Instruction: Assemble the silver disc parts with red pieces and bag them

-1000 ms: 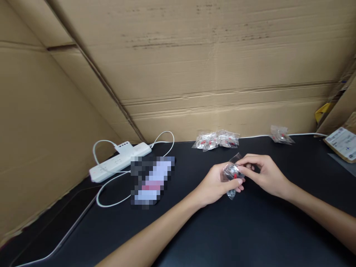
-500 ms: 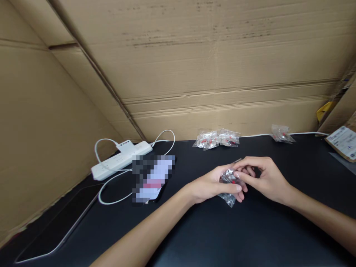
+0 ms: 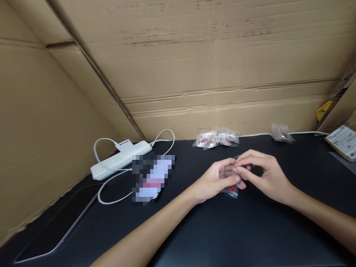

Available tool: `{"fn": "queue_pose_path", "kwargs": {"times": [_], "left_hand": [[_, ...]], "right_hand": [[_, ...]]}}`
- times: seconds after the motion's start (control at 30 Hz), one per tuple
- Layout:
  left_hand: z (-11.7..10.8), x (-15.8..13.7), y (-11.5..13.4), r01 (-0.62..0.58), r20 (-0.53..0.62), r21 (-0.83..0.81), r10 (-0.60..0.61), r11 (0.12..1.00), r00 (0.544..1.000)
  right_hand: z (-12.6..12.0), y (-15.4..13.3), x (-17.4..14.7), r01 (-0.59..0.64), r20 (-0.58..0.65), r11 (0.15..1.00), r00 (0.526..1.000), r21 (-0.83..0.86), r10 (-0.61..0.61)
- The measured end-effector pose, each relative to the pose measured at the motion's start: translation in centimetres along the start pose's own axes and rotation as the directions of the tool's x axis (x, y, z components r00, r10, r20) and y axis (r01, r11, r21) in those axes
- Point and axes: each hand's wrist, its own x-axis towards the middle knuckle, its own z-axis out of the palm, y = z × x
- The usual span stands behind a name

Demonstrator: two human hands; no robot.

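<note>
A small clear plastic bag (image 3: 231, 190) with something red in its lower end is held over the black table. My left hand (image 3: 213, 181) is curled round the bag, its thumb lying across the near side. My right hand (image 3: 263, 171) is pinched at the bag's upper edge, thumb against the bent fingers, touching the left fingertips. Much of the bag is hidden by both hands. Several similar clear bags (image 3: 213, 141) with round silvery items and red parts lie by the cardboard wall, beyond my hands.
Another clear bag (image 3: 282, 133) lies farther right. At left are a white power strip (image 3: 121, 160) with a looped cable (image 3: 111, 203), a pixelated phone (image 3: 154, 180) and a dark flat tablet-like slab (image 3: 59, 220). A labelled package (image 3: 343, 142) lies at far right.
The bag has slid lower between my hands, and its red part now shows below the left thumb. My left fingers have risen slightly towards the right hand.
</note>
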Motion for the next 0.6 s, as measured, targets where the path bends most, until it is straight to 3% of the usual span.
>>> {"fn": "queue_pose_path", "kwargs": {"times": [0.17, 0.37, 0.6], "left_hand": [[-0.2, 0.1, -0.1, -0.098, -0.099, -0.031, 0.094, 0.995, 0.991], [-0.2, 0.2, -0.2, -0.136, -0.135, -0.048, 0.129, 0.989, 0.982], [-0.7, 0.7, -1.2, -0.133, -0.204, -0.027, 0.124, 0.991, 0.971]], "right_hand": [[0.2, 0.6, 0.1, -0.081, -0.192, 0.996, 0.978, 0.031, 0.085], [1.2, 3.1, 0.1, -0.308, 0.060, 0.912, 0.951, 0.270, 0.303], [1.4, 3.3, 0.1, -0.272, 0.050, 0.924, 0.962, 0.269, 0.269]]}}
